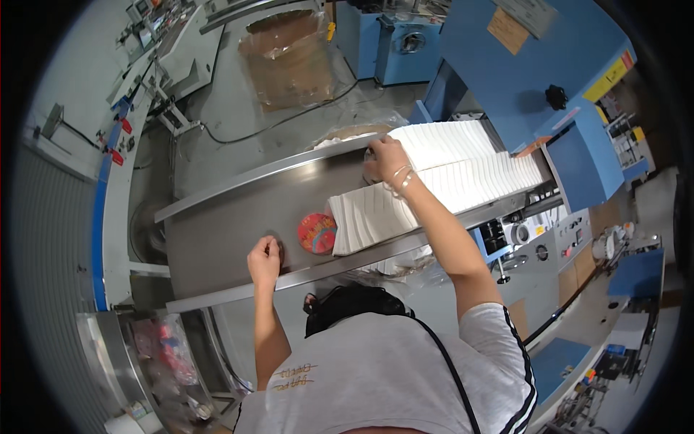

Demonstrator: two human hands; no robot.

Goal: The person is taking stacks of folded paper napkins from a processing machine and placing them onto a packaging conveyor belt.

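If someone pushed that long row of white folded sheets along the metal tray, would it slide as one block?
Probably not. The white sheet row is many thin leaves on edge, fanned and leaning, so it may buckle. The steel tray looks smooth, aiding sliding. The right hand rests at its far side.

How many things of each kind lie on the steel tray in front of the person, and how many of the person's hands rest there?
Rows of folded white paper: 2 (far row, near row)
Round red discs: 1 (red disc)
Hands: 2 (left hand, right hand)
Total: 5, all on the steel tray
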